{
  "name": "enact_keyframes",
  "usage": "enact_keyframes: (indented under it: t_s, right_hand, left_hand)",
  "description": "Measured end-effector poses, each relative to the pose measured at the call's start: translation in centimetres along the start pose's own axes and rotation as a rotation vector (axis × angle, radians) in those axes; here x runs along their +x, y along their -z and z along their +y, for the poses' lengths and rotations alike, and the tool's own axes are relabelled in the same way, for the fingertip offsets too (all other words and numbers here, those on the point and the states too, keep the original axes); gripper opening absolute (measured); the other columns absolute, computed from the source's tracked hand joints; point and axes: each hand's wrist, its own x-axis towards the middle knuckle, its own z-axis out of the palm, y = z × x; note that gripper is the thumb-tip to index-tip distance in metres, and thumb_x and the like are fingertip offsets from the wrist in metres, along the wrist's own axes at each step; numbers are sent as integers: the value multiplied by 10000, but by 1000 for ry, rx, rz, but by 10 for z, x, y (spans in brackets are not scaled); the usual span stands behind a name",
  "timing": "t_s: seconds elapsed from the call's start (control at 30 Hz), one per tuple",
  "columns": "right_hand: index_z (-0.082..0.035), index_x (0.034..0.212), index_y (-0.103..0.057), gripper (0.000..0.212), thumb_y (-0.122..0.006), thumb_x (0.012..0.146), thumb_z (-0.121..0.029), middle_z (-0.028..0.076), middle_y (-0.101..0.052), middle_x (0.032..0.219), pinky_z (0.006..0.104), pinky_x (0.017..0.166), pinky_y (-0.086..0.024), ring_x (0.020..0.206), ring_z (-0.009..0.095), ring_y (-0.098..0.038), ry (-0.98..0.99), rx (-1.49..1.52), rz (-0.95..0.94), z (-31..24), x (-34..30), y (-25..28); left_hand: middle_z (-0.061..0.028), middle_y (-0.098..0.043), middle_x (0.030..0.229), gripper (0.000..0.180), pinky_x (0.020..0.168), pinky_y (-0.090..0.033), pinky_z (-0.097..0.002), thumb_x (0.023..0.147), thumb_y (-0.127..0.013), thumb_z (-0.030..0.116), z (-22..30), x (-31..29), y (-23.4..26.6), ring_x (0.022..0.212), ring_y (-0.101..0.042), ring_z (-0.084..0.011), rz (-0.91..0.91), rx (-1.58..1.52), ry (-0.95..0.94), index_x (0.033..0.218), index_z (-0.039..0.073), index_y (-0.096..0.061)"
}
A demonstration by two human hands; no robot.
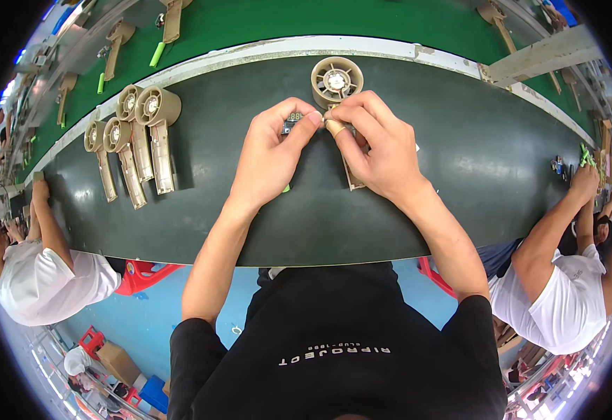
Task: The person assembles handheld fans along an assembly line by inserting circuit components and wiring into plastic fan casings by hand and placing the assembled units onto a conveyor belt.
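A tan handheld fan body (318, 82) lies on the dark green work table (250, 80), its round head away from me and its open handle toward me. My left hand (272, 155) pinches a small circuit board (289, 126) with a digit display between thumb and fingers, just left of the fan's neck. Right beside it, my right hand (384, 150) is closed in a pinch over the neck and handle. Whatever its fingertips grip is too small to name. A tan covering wraps one of its fingertips. Part of the handle is hidden under that hand.
Several similar fan bodies (153, 106) lie grouped at the left. Beyond the pale table rail (264, 52), a green belt (250, 24) carries more fan parts with green cylinders. Co-workers in white shirts sit at both sides; small parts (559, 166) lie near the right one's hand.
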Motion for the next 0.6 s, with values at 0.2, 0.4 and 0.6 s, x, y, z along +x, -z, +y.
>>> enact_keyframes:
  t_s: [0.2,0.4,0.6]
  right_hand:
    - [-78,953,-691,168,-731,794,-45,16,-643,895,290,507,-487,571,164,-607,203,-158,25,7,1,1]
    - [-96,947,-700,171,-725,786,-45,10,-647,878,301,534,-506,620,178,-636,185,-213,62,7,3,2]
    - [-85,926,-696,145,-725,789,-48,15,-651,884,290,520,-499,605,170,-632,160,-143,78,6,3,-2]
  left_hand:
    - [100,-379,601,138,447,-174,-213,992,-560,144,0,4,1,509,-266,8,-6,-2,66,917,46,-620]
    - [-13,-555,760,231,607,-396,-230,982,-482,76,0,-8,3,667,-487,-68,-74,-21,-39,1171,8,-596]
    - [-156,-678,1037,373,803,-512,-370,975,-536,6,-28,-11,-11,867,-655,-287,132,215,-429,1340,34,-466]
